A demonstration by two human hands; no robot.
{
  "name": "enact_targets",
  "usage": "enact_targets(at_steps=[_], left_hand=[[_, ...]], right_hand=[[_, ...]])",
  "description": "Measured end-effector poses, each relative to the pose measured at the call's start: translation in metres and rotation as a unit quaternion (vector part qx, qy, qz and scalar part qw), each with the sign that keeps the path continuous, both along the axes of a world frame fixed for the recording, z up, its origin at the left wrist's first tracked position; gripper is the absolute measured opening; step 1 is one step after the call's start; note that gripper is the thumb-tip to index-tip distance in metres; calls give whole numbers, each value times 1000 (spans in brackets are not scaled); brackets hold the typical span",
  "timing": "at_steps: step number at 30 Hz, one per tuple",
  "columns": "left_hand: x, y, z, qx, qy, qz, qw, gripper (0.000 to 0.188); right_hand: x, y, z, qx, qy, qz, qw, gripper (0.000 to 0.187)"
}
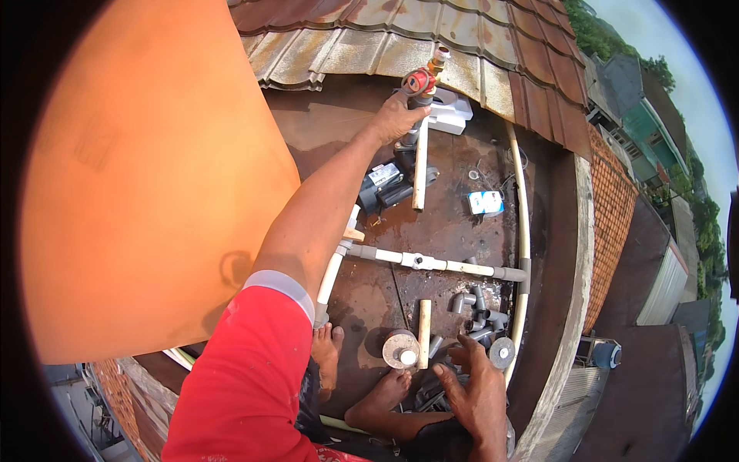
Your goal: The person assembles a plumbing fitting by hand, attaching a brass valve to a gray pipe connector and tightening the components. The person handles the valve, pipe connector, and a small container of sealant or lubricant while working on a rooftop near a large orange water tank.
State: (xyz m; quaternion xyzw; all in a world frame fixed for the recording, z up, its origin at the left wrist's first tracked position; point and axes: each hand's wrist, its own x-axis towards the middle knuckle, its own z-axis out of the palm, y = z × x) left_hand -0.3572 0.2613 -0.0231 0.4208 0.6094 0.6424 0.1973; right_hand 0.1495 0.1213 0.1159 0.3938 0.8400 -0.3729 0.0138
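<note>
My left arm, in a red sleeve, reaches far forward. At its end my left hand (399,117) is closed round a grey pipe fitting (416,103), just under a red round part (419,82) topped by a brass fitting (438,61). A pale pipe (421,165) runs from beside that hand toward me, and a dark pump (387,185) lies below it. Low on the right, my right hand (471,394) has its fingers apart and holds nothing I can see. Nearest to it are grey elbow fittings (481,317), a grey disc (502,353) and a short cream pipe (424,333).
A big orange tank (154,192) bulges at the left. Joined pipes with a valve (418,261) cross the wet brown floor. A long cream pipe (521,208) runs along the right. Roof tiles (369,50) overhang the far side. A round can-like container (401,349) stands by my foot.
</note>
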Motion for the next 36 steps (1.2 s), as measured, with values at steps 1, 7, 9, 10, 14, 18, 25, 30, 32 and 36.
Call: enact_targets(at_steps=[1,7,9,10,14,18,25,30,32,36], left_hand=[[-9,-3,-4,-6,13,2,1000,58],[4,-2,-4,-28,17,47,998,61],[-3,-1,-5,-19,7,43,999,61],[-7,0,-7,-12,5,41,999,60],[-12,8,-13,35,9,31,999,58],[-14,10,-13,-5,24,8,1000,64],[-20,16,-26,11,43,11,999,72],[-26,23,-38,30,84,35,995,81],[-26,24,-40,38,95,45,994,80],[-28,23,-40,39,81,39,995,80]], right_hand=[[0,1,-2,-8,6,4,1000,62],[0,4,-13,-22,-14,11,1000,62],[-2,3,-15,-28,-13,21,999,62],[-3,3,-15,-29,-14,24,999,62],[-6,5,-16,-35,-14,25,999,61],[-4,5,-23,-24,-29,26,999,60],[-2,6,-25,-28,-51,41,997,62],[-3,7,-25,-31,-58,44,997,61],[-4,7,-24,-30,-62,45,997,61],[-6,6,-25,-31,-36,38,998,60]])
